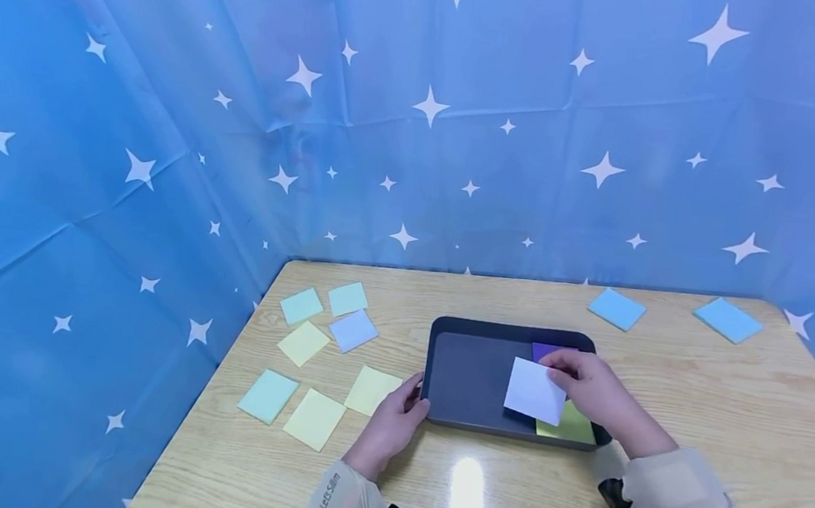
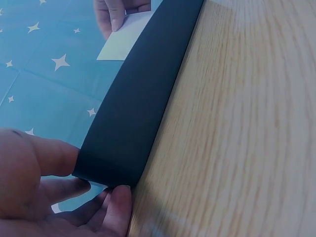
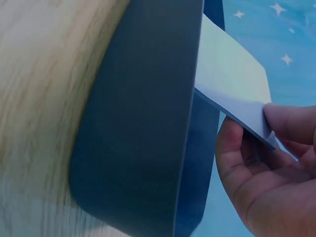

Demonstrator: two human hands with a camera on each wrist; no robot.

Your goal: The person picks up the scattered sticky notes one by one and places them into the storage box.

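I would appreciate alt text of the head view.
A right hand holds a white paper square over a dark tray containing a purple square and a green one; the left hand holds the tray's left end. Pastel squares lie at left on the wooden table, and two blue ones toward the back right.

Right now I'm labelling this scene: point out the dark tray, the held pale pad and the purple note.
Dark tray (image 1: 470, 370), head view: bare floor.
Held pale pad (image 1: 535, 391), head view: middle of its face.
Purple note (image 1: 540, 350), head view: exposed corner.
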